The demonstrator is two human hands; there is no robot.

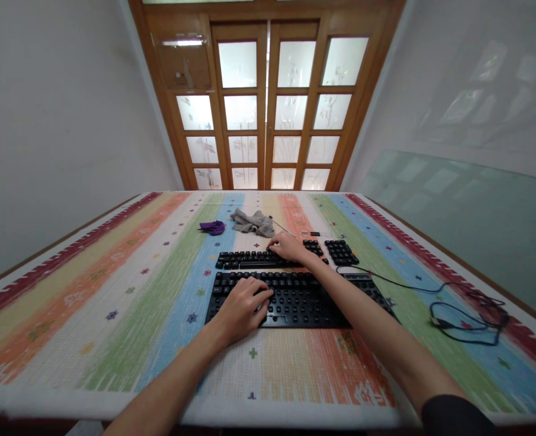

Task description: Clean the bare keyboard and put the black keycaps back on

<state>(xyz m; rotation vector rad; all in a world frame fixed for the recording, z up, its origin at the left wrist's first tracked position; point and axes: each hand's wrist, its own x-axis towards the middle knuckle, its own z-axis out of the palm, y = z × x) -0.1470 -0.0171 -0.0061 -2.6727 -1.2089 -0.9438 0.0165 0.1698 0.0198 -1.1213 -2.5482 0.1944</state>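
Note:
Two black keyboards lie side by side on a striped, many-coloured table cover (113,303). My left hand (243,306) rests palm down on the left part of the near keyboard (304,300), its fingers curled over the keys. My right hand (287,246) reaches further and lies on the far keyboard (249,259) near its middle, fingers bent down onto the keys. Neither hand lifts anything.
A grey crumpled cloth (252,222) and a small purple object (212,227) lie beyond the keyboards. A thin tool (315,233) lies near the far keyboard. A black cable (465,309) coils at the right. Wooden glazed doors (268,103) stand behind the table.

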